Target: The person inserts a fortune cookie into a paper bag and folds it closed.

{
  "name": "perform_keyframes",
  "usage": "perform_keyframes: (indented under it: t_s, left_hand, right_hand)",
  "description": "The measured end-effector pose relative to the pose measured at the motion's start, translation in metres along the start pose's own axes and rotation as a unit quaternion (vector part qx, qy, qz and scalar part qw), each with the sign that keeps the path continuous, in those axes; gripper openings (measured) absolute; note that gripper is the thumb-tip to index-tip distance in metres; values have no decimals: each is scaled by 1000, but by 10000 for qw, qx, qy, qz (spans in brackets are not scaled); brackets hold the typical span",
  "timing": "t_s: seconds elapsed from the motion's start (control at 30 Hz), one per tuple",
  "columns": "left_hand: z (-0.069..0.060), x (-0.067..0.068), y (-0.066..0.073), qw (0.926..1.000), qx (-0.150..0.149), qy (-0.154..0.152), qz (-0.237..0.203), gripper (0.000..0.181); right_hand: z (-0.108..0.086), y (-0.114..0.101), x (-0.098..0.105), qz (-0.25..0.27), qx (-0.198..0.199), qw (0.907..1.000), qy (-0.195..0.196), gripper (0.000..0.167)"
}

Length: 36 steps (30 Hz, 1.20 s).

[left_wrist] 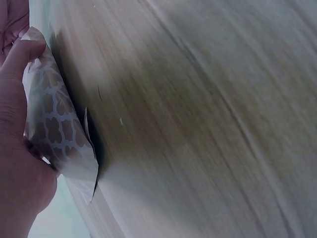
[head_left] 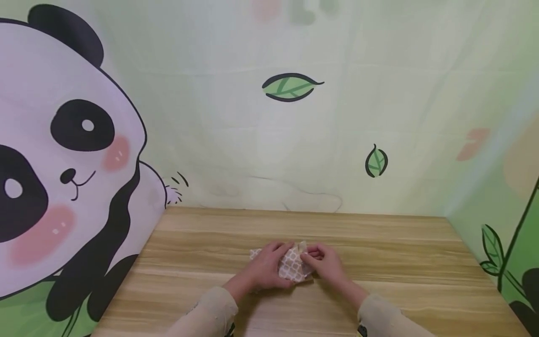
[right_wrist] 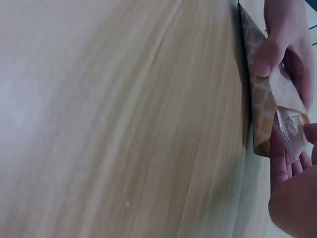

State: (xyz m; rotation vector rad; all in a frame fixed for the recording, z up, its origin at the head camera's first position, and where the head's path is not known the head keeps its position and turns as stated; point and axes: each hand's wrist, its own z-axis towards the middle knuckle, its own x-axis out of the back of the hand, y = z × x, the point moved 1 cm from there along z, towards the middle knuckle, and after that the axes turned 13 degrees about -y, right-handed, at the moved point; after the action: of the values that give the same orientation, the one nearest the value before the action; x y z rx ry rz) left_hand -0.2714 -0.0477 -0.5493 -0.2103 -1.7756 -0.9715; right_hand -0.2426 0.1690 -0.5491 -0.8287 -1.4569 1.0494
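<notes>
A tan paper bag (head_left: 291, 266) with a white lattice pattern lies low over the wooden table, partly hidden by my hands. My left hand (head_left: 268, 267) grips it from the left; in the right wrist view the thumb presses on its patterned side. At the bag's open end, my right hand (head_left: 331, 265) pinches a clear plastic packet (right_wrist: 293, 130) between thumb and fingers. Part of that packet sits inside the bag's mouth, and its contents cannot be made out. In the left wrist view, the patterned paper (left_wrist: 59, 116) shows creases and a pointed lower corner.
The wooden tabletop (head_left: 189, 243) reaches back to a pale green cloth backdrop (head_left: 219, 117). A printed panda (head_left: 92, 187) covers the left side, with printed leaves at the back and right.
</notes>
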Motion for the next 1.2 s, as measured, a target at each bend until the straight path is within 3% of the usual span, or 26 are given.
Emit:
perform_keyframes:
  t_s: [0.27, 0.47, 0.73, 1.03, 1.2]
  left_hand:
    - [1, 0, 2, 9997, 103, -111, 196, 119]
    - [3, -1, 1, 9995, 95, 23, 306, 116]
    - [1, -2, -2, 9997, -5, 145, 217, 117]
    - [0, -1, 2, 9997, -117, 131, 152, 116]
    - [0, 0, 4, 9998, -124, 92, 109, 117]
  right_hand:
    - [-3, -2, -3, 103, -22, 9998, 194, 20]
    - [-6, -3, -1, 83, -123, 9998, 130, 15]
    - [-6, 1, 13, -246, 81, 9984, -501, 20]
    - [-9, -5, 16, -202, 476, 9920, -1154, 25]
    - [-12, -14, 24, 558, 214, 9866, -1520, 29]
